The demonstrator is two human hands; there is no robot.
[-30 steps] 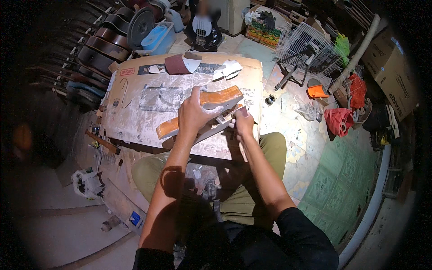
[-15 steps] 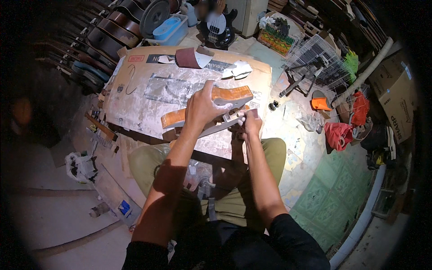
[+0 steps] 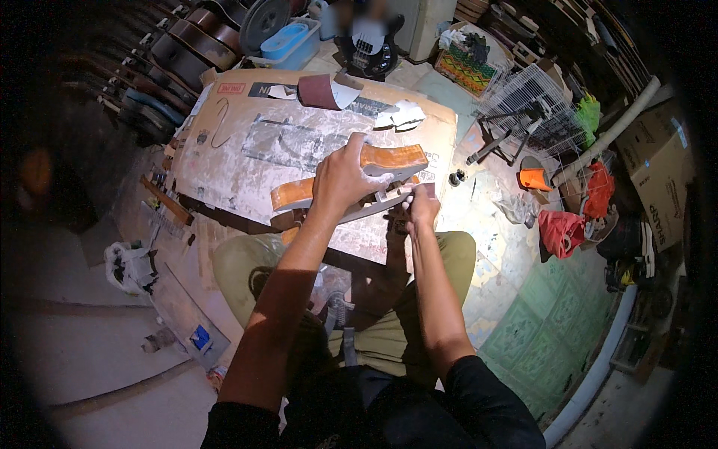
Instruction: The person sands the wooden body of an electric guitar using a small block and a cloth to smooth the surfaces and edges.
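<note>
Left grip (image 3: pixel 348 176) clasps the wooden body (image 3: pixel 394 156); right grip (image 3: pixel 422 208) pinches a brown scrap (image 3: pixel 430 191)

Compared with half a second ago, the view has shifted slightly, yet both grips keep nearly the same hold, so the work appears to stay at one spot. The left grip is spread wide across the middle of the curved wooden body, fingers and thumb clasped on it. The right grip is closed on the brown scrap, apparently sandpaper, at the body's near side; whether the scrap touches is too small to tell.

Beyond the left grip, a curled sandpaper sheet (image 3: pixel 316 91) and torn white paper (image 3: pixel 400 116) lie on the cardboard-covered worktop (image 3: pixel 224 179), apart from the body. Well right of the right grip stands a black tripod (image 3: pixel 512 135). The left forearm (image 3: pixel 295 277) hides part of the body's near side.
</note>
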